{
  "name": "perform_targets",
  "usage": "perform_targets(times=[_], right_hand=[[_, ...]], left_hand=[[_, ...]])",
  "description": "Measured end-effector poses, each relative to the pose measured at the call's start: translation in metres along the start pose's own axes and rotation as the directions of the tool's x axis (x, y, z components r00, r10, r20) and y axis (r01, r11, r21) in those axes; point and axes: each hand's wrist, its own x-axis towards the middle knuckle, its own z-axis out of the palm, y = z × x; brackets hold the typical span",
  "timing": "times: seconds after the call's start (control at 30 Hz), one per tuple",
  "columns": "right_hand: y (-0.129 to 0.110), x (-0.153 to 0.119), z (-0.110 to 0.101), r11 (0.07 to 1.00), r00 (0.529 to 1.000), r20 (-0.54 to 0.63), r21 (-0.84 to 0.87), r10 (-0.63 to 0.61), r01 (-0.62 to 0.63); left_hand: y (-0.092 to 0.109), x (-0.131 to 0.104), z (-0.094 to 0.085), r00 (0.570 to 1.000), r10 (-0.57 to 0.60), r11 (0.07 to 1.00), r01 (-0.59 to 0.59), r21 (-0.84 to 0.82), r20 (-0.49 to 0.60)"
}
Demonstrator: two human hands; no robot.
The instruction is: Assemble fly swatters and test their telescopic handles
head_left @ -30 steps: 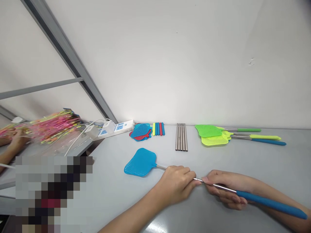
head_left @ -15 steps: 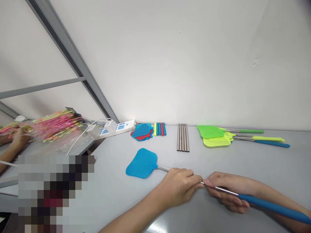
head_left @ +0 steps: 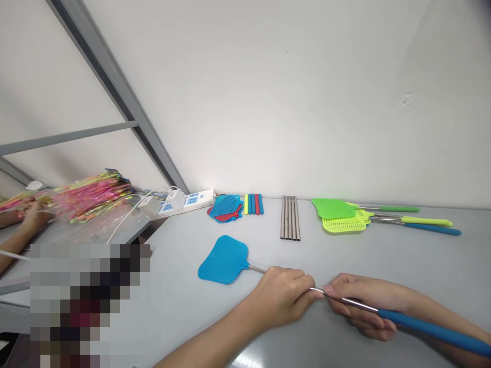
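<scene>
A blue fly swatter (head_left: 224,259) with a thin metal rod and a long blue handle (head_left: 433,331) lies across both hands. My left hand (head_left: 286,295) is closed round the rod near the swatter head. Farther right, my right hand (head_left: 362,305) pinches the rod between thumb and fingers, and the blue handle extends past it to the lower right. A short stretch of bare rod shows between the two hands.
Behind are stacked blue and red swatter heads (head_left: 226,207), several coloured grips (head_left: 253,204), metal tubes (head_left: 290,218), and green and yellow swatters (head_left: 345,220). A power strip (head_left: 192,201) and another person's hand (head_left: 35,217) beside pink bagged items (head_left: 92,194) are left.
The gap between my hands has widened slightly, showing more rod. My right hand and the handle have shifted a little rightward; both hands keep their hold.
</scene>
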Motion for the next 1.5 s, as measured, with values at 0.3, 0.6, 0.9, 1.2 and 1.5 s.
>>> perform_targets(times=[0.3,0.6,0.9,1.2,1.5], right_hand=[[-0.002,-0.002,0.002,0.999,1.000,0.010,0.035,0.001,-0.001],[-0.011,-0.005,0.010,1.000,1.000,-0.011,0.030,-0.004,0.004],[-0.016,-0.009,0.011,1.000,1.000,0.001,0.000,0.002,-0.002],[-0.022,-0.011,0.013,0.999,1.000,0.003,-0.034,0.011,-0.011],[-0.020,-0.010,0.008,0.999,0.998,0.046,-0.014,0.036,-0.036]], left_hand=[[0.000,0.001,-0.003,1.000,-0.023,1.000,0.023,-0.015,0.007],[-0.002,0.001,0.001,0.998,-0.048,0.999,0.048,0.001,0.028],[-0.004,0.001,0.002,0.999,-0.041,0.998,0.042,-0.048,0.024],[-0.006,0.001,0.005,1.000,-0.025,1.000,0.025,-0.011,-0.010],[-0.006,0.002,0.008,0.998,-0.025,0.999,0.026,0.018,-0.062]])
